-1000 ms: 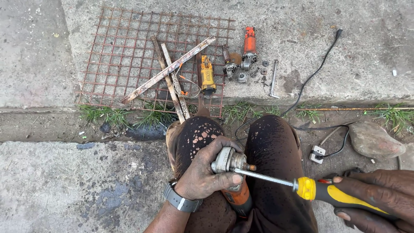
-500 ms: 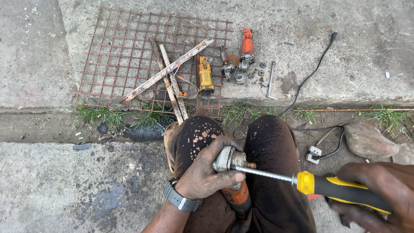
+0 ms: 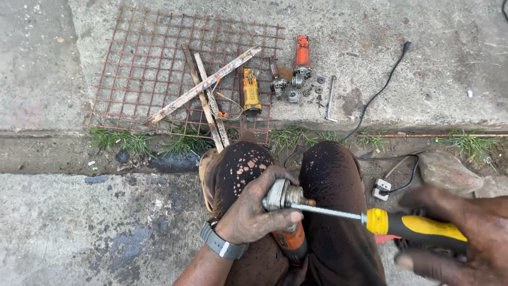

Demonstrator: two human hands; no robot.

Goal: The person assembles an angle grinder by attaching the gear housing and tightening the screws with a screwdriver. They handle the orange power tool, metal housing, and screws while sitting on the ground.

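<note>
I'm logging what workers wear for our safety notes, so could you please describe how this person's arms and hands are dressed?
Both hands are bare and smeared with dark grime, with no gloves. The left hand has a grey wristwatch with a broad band on its wrist, and the forearm below it shows no sleeve. The right hand is motion-blurred at the frame's corner; no sleeve, ring or band can be made out there.

Your screwdriver [image 3: 402, 225] shows a bright smooth metal shaft and glossy yellow-and-black plastic handle, the grinder [image 3: 286, 212] a dull grey metal head on scuffed orange plastic, the mesh [image 3: 132, 63] rusty rough wire, the slab [image 3: 423, 79] coarse matt concrete.
</note>
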